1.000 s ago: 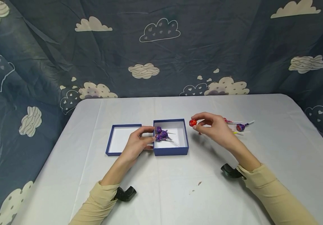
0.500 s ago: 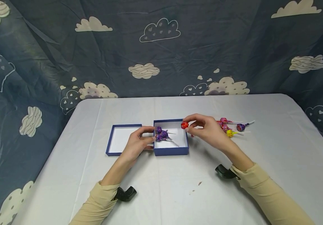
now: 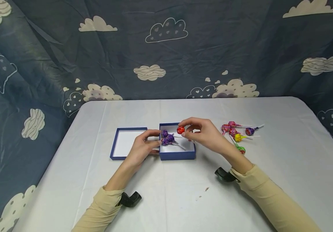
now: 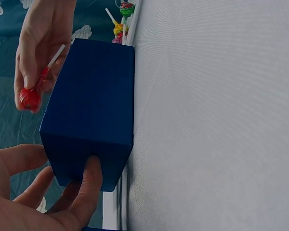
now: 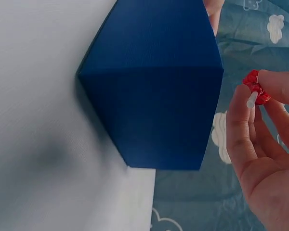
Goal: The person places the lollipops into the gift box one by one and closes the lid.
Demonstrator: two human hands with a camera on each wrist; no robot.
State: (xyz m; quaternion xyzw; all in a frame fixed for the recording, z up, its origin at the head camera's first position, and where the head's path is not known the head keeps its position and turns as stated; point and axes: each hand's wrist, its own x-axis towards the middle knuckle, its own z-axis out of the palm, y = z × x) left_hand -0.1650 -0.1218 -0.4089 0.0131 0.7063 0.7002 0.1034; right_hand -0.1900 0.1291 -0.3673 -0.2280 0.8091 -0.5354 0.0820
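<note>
My right hand (image 3: 202,132) pinches a red-wrapped lollipop (image 3: 180,130) by its head, above the right part of the open blue box (image 3: 177,156). In the right wrist view the white stick (image 5: 252,99) points out from between the fingers. Inside the box, along its left wall, lie several purple lollipops (image 3: 167,139). My left hand (image 3: 142,145) stands at the box's left end, fingers spread. Its fingertips rest against the outer end wall and near the rim, seen close in the left wrist view with one finger (image 4: 90,183) flat on the blue side.
Left of the box lies its blue-edged lid (image 3: 124,141), white inside up. On the white table (image 3: 166,193) to the right are several lollipops: pink (image 3: 232,131), yellow (image 3: 238,137), green (image 3: 240,149) and dark purple (image 3: 249,131). A cloud-patterned curtain (image 3: 111,64) hangs behind.
My right hand has moved left with the red lollipop, from right of the box to over it, uncovering the lollipops on the right. The left hand has stayed at the box.
</note>
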